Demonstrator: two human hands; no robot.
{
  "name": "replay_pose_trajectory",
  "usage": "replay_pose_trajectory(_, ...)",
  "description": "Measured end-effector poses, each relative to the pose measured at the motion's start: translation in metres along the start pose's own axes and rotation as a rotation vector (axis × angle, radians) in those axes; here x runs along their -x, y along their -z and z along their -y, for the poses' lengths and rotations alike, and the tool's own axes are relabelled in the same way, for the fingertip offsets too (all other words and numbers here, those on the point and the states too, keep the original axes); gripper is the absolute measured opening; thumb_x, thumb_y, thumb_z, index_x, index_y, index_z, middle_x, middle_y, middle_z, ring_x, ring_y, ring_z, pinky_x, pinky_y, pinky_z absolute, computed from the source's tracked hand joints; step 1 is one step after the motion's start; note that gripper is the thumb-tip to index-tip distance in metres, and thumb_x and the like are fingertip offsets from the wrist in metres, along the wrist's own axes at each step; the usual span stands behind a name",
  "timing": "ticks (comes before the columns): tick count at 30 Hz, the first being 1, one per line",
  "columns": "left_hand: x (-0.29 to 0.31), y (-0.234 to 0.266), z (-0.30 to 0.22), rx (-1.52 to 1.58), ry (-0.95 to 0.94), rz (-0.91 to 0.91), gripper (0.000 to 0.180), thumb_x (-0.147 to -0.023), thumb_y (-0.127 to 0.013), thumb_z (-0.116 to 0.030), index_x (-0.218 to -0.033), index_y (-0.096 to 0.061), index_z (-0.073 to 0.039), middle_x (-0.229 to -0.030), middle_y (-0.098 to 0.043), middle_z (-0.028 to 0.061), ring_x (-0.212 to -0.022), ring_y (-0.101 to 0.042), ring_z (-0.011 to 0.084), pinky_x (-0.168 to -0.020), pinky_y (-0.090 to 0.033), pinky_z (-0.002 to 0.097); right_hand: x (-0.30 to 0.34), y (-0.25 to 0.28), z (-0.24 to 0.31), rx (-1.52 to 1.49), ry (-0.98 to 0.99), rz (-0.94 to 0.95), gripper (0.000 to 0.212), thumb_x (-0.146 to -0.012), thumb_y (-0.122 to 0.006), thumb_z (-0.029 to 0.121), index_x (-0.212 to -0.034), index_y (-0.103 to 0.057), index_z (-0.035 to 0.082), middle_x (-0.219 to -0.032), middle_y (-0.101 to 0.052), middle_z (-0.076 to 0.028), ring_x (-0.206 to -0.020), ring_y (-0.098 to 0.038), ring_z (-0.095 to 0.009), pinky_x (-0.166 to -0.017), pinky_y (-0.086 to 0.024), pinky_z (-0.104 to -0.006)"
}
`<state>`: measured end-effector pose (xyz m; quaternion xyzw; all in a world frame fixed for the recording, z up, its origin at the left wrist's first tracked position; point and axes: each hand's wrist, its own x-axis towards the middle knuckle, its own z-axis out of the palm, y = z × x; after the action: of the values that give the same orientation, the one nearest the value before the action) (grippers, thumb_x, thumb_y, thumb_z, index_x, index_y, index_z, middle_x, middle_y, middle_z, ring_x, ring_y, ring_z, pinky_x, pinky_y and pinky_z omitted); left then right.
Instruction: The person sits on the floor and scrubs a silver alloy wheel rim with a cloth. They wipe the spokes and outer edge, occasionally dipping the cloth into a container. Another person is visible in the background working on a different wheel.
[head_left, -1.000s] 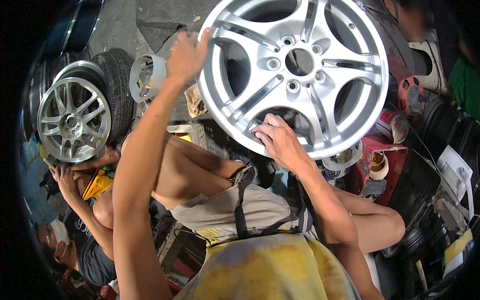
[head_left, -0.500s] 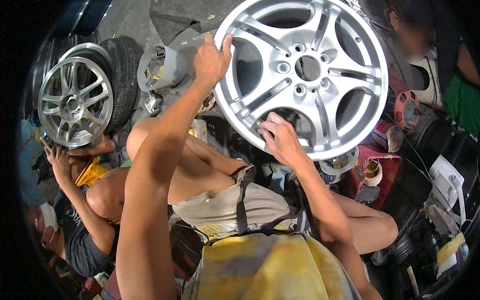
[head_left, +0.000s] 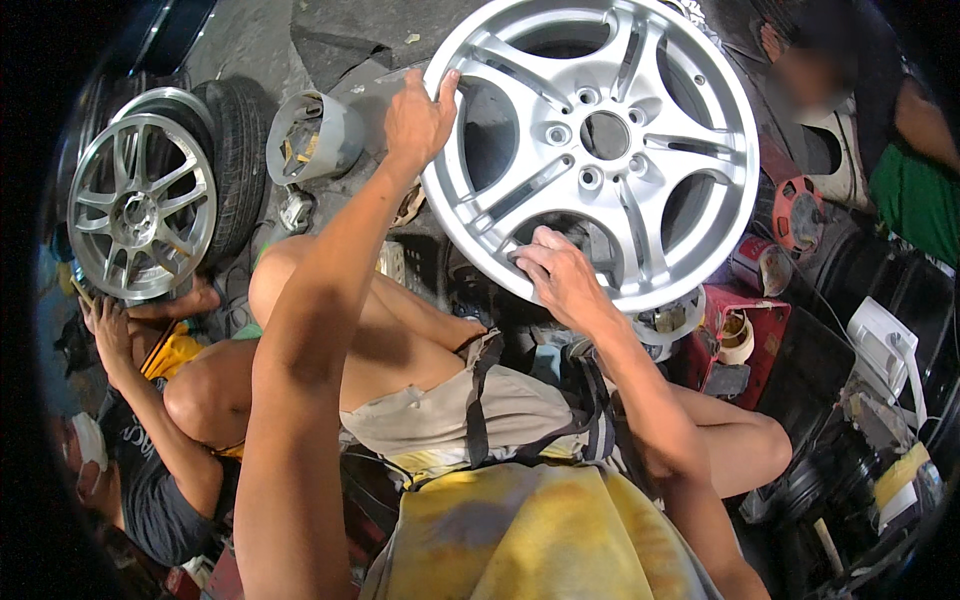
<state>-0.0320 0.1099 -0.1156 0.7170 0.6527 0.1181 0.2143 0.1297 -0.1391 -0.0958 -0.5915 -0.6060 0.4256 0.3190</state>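
A: State the position of the right fingers.
B: The right hand [head_left: 565,280] grips the wheel [head_left: 605,200] at its lower rim. The fingers are bent over the edge, beside an opening between two spokes.

A: And the left?
B: The left hand [head_left: 420,120] is at the left rim, higher up. The thumb points upward and touches the rim. The other fingers are partly bent, outside the edge; whether they close on it, I cannot tell.

A: Locate the wheel.
B: Top centre of the view, in front of the person, its silver spoked face toward the camera. The bent knees are below it, one to each side, with the shorts [head_left: 420,410] and yellow-stained shirt [head_left: 520,530] nearer.

A: List the items to the left.
B: Near the left hand, a pale bucket [head_left: 342,145] with scraps inside. Farther out, a tyre [head_left: 240,165] and a second wheel [head_left: 160,190]. Below that wheel, a co-worker's hand [head_left: 108,330] holds a thin stick.

A: To the right?
B: Near the rim, a can [head_left: 750,262] lies tilted, a red reel [head_left: 795,220] just above. Below stands a red box [head_left: 770,350].
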Motion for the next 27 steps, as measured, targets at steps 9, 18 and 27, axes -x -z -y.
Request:
replay_pose_trajectory(9,0.000,0.001,-0.002,0.030,0.011,-0.010,0.065,-0.101,-0.051,-0.056,-0.121,-0.058,0.004,-0.101,-0.071,0.0318,-0.101,-0.068,0.0496,-0.091,-0.053,0.0544,0.000,0.002,0.002,0.066,0.058,0.017,0.011,-0.090,-0.066,0.001,-0.098,-0.069,-0.005,-0.088,-0.055,-0.020,-0.087,-0.059,-0.040,-0.076,-0.046,-0.0471)
replay_pose_trajectory(18,0.002,0.002,-0.006,0.036,0.030,0.008,0.066,-0.101,-0.050,-0.057,-0.126,-0.058,0.003,-0.111,-0.069,0.0322,-0.108,-0.066,0.0484,-0.096,-0.050,0.0531,0.004,-0.001,-0.001,0.034,0.040,-0.011,0.009,-0.089,-0.065,-0.002,-0.097,-0.067,-0.005,-0.089,-0.054,-0.020,-0.089,-0.058,-0.040,-0.076,-0.046,-0.0476)
replay_pose_trajectory(27,-0.003,-0.002,0.001,0.055,0.043,0.012,0.070,-0.100,-0.051,-0.058,-0.131,-0.056,0.004,-0.113,-0.069,0.0318,-0.112,-0.065,0.0483,-0.100,-0.048,0.0518,-0.001,-0.004,-0.005,0.024,0.093,-0.014,0.004,-0.088,-0.064,-0.001,-0.091,-0.065,-0.004,-0.088,-0.053,-0.019,-0.088,-0.058,-0.040,-0.076,-0.046,-0.0476)
